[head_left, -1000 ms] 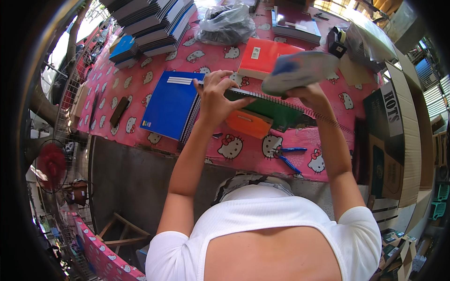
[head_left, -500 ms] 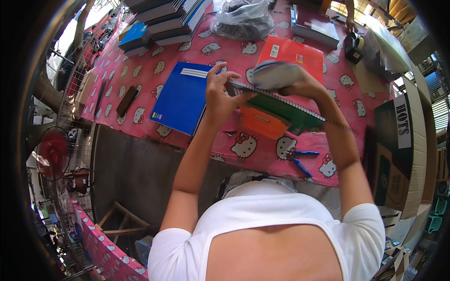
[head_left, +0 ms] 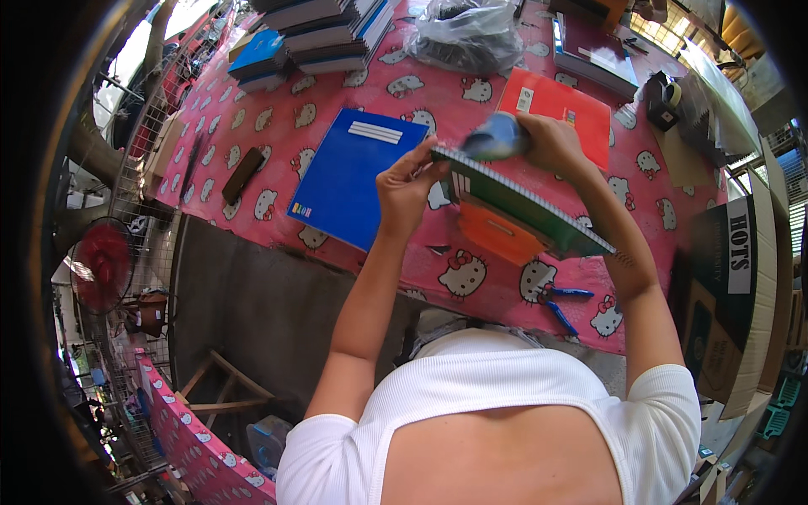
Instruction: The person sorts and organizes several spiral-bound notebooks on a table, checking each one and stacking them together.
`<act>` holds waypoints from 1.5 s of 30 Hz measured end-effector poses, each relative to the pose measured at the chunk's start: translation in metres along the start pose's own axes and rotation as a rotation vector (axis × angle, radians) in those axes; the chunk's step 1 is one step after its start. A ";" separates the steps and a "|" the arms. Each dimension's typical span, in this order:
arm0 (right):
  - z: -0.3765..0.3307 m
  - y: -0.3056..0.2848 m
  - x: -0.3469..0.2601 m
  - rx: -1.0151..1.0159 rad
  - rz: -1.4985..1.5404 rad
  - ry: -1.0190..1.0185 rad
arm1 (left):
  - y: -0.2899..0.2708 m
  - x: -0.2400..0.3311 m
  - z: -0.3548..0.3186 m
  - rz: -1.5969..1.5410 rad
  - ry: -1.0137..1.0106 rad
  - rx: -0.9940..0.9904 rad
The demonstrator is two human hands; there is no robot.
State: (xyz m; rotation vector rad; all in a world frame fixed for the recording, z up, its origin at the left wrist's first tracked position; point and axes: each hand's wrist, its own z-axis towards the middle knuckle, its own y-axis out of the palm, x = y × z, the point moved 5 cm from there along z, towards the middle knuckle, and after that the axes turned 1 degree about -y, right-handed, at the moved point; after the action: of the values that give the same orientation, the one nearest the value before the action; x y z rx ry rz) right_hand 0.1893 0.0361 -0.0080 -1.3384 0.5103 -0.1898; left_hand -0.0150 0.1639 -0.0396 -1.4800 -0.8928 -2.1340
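My left hand (head_left: 410,187) grips the left corner of a green spiral notebook (head_left: 522,206) held above the table. My right hand (head_left: 551,141) rests at the notebook's far edge, closed on a blurred blue-grey piece (head_left: 495,136), perhaps a cover or sheet. Under the notebook lies an orange booklet (head_left: 498,236). To the left a blue notebook (head_left: 353,175) lies flat on the pink patterned tablecloth (head_left: 278,126). A red notebook (head_left: 560,105) lies just beyond my right hand.
Stacks of books (head_left: 324,34) and a grey plastic bag (head_left: 467,38) stand at the table's far side. Blue-handled pliers or scissors (head_left: 560,305) lie near the front edge. Cardboard boxes (head_left: 728,286) are at the right, a red fan (head_left: 101,265) at the left.
The blue-grey piece in my right hand has swung down from high over the notebook to its far edge. The green notebook stays gripped by my left hand.
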 end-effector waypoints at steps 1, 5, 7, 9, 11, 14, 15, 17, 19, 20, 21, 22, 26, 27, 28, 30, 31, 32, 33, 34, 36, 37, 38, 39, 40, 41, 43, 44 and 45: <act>-0.013 -0.001 0.015 0.079 0.118 0.119 | -0.002 0.002 0.002 0.001 0.002 -0.009; -0.107 -0.020 0.115 0.520 0.107 0.450 | 0.000 0.012 0.007 -0.062 -0.124 -0.116; -0.193 -0.016 0.203 0.512 -0.141 0.703 | 0.018 0.010 0.021 -0.156 -0.164 -0.182; -0.243 -0.011 0.218 0.246 -0.143 1.088 | 0.042 0.022 0.036 -0.117 0.093 -0.379; -0.265 -0.006 0.193 0.261 -0.219 0.969 | 0.072 0.056 0.038 -0.057 0.260 -0.480; -0.264 -0.002 0.113 0.423 -0.175 0.379 | 0.095 0.145 0.005 0.057 0.621 -0.402; -0.266 0.009 0.078 0.370 -0.022 0.268 | 0.100 0.149 -0.013 0.112 0.640 -0.440; -0.291 0.056 0.032 0.096 0.210 0.209 | 0.106 0.161 -0.049 0.224 0.702 -0.508; -0.298 0.068 -0.008 0.009 0.188 0.209 | 0.112 0.163 -0.072 0.412 0.716 -0.584; -0.300 0.066 -0.016 0.049 0.085 0.195 | 0.117 0.155 -0.081 0.526 0.691 -0.642; -0.302 0.065 -0.022 0.085 -0.020 0.188 | 0.117 0.120 -0.092 0.557 0.694 -0.619; -0.303 0.060 -0.027 0.119 -0.027 0.169 | 0.114 0.082 -0.099 0.560 0.604 -0.615; -0.289 0.035 -0.031 -0.015 0.728 0.517 | 0.108 0.031 -0.114 0.538 0.292 -0.278; -0.276 0.010 -0.046 0.083 0.722 0.393 | 0.105 0.026 -0.117 0.543 0.285 -0.276; -0.267 -0.011 -0.057 0.183 0.709 0.268 | 0.103 0.022 -0.119 0.485 0.308 -0.301; -0.257 -0.027 -0.062 0.230 0.628 0.214 | 0.103 0.020 -0.122 0.430 0.349 -0.341; -0.254 -0.034 -0.064 0.275 0.550 0.161 | 0.104 0.019 -0.121 0.429 0.351 -0.340; -0.253 -0.034 -0.064 0.275 0.550 0.159 | 0.105 0.022 -0.121 0.411 0.395 -0.345; -0.253 -0.035 -0.064 0.279 0.514 0.149 | 0.106 0.024 -0.121 0.392 0.439 -0.350; -0.252 -0.036 -0.065 0.282 0.478 0.138 | 0.106 0.023 -0.121 0.393 0.439 -0.348; -0.250 -0.034 -0.065 0.277 0.516 0.142 | 0.105 0.020 -0.120 0.378 0.402 -0.350; -0.249 -0.032 -0.064 0.273 0.556 0.148 | 0.104 0.019 -0.120 0.378 0.403 -0.348; -0.249 -0.030 -0.060 0.275 0.556 0.147 | 0.103 0.020 -0.121 0.386 0.436 -0.375; -0.250 -0.013 -0.050 0.096 0.999 0.297 | 0.103 0.021 -0.121 0.394 0.470 -0.402; -0.251 0.004 -0.048 -0.104 1.434 0.445 | 0.103 0.021 -0.120 0.395 0.472 -0.402; -0.248 0.008 -0.046 -0.102 1.436 0.444 | 0.103 0.024 -0.120 0.397 0.502 -0.398; -0.248 0.026 -0.055 -0.402 2.034 0.639 | 0.103 0.031 -0.115 0.401 0.534 -0.392; -0.246 0.027 -0.056 -0.361 1.930 0.616 | 0.102 0.039 -0.109 0.469 0.645 -0.377; -0.247 0.030 -0.060 -0.371 1.929 0.612 | 0.100 0.046 -0.102 0.538 0.754 -0.359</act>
State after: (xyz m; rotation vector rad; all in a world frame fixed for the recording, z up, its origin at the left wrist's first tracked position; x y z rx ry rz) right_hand 0.0198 -0.1490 -0.0567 -0.5894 2.1659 1.1601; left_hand -0.0374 0.0225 0.0064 -0.7735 0.1481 -2.1947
